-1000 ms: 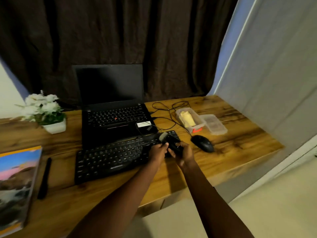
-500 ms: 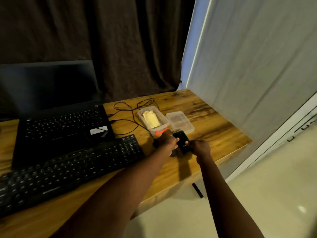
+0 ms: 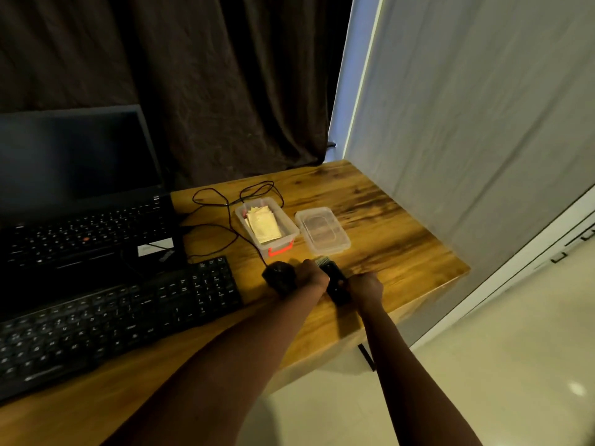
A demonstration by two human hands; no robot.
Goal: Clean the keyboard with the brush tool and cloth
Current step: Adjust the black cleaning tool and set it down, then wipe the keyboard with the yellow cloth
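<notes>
Since the brush (image 3: 333, 281) has come off the keyboard (image 3: 128, 317) | left hand (image 3: 310, 276) and right hand (image 3: 365, 286) both grip it | cloth (image 3: 264, 228) likely next.

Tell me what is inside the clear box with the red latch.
A folded yellow cloth fills most of the clear box. Anything beneath the cloth is covered, so I cannot tell what else it holds. The lid is off and lies beside it.

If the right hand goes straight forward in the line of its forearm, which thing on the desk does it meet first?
Probably the clear lid, at its near right corner. The right hand, gripping the brush tool, points there, though it might just pass beside it.
</notes>
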